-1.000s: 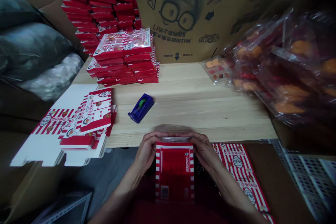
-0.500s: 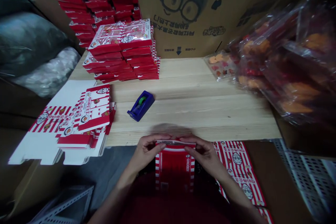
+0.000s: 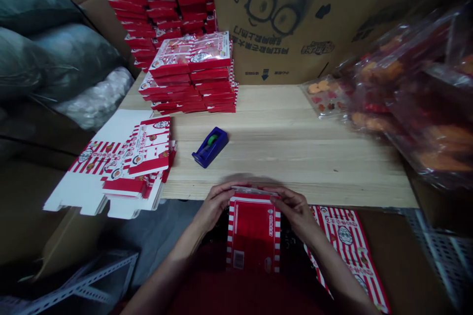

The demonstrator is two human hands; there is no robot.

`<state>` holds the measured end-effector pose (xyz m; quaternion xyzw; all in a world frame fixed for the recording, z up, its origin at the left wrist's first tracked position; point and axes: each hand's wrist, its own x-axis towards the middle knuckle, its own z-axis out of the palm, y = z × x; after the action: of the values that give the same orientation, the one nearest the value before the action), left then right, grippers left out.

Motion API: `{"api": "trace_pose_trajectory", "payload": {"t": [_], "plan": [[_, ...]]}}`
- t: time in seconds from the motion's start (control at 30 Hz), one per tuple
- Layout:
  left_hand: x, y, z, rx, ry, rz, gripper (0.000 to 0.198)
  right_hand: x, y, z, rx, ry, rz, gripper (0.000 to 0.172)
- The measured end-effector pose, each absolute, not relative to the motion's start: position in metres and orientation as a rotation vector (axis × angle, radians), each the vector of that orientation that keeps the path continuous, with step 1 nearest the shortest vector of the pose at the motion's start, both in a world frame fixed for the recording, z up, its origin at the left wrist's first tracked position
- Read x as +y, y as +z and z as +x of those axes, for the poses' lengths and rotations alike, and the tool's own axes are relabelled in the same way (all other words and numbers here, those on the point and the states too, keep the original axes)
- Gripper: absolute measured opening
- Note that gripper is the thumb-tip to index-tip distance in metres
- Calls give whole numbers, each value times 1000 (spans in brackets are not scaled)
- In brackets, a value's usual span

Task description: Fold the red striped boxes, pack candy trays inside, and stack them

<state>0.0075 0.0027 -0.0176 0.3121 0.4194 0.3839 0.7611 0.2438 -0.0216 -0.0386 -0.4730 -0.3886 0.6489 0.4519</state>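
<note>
I hold a red and white striped box [image 3: 254, 231] upright against my lap, its back panel with a barcode facing me. My left hand [image 3: 214, 204] grips its top left corner with fingers curled over the rim. My right hand [image 3: 293, 209] pinches the top right edge. A clear plastic edge shows at the box's open top, just at the near edge of the wooden table [image 3: 295, 157].
A blue tape dispenser [image 3: 210, 146] sits on the table ahead. Flat unfolded box blanks [image 3: 121, 162] lie at the left edge. Stacks of filled red boxes [image 3: 192, 74] stand at the back left. Clear bags of orange and red pieces [image 3: 406, 93] pile at the right. Another flat blank [image 3: 347, 246] lies by my right arm.
The view has shifted a little to the left. My hands have stayed at the box's top, the fingers working along its rim, and the box sits slightly higher.
</note>
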Motion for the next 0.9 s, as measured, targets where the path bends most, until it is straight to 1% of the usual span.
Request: {"api": "trace_pose_trajectory", "payload": {"t": [0.13,0.27,0.37,0.5,0.6,0.67,0.8,0.9], "plan": [[4,-13,12,1052,892,591,21,-24,-27,238,-1010,1604,-1127,31],[11,-10,17,1068,834,546,10,-22,-21,226,-1013,1583,-1135,30],[14,-9,21,1041,824,501,13,-17,-22,217,-890,1600,-1160,25],[12,-6,19,1041,815,606,13,-12,-22,215,-765,1637,-1148,18],[9,-5,12,967,764,685,22,-10,-23,220,-717,1688,-1145,17],[7,-7,8,931,768,763,25,-9,-25,225,-767,1684,-1138,18],[7,-17,1,1004,804,1059,22,-10,-29,236,-1052,1617,-1107,21],[9,-21,-3,1046,785,1267,24,-10,-29,242,-1223,1575,-1131,22]]}}
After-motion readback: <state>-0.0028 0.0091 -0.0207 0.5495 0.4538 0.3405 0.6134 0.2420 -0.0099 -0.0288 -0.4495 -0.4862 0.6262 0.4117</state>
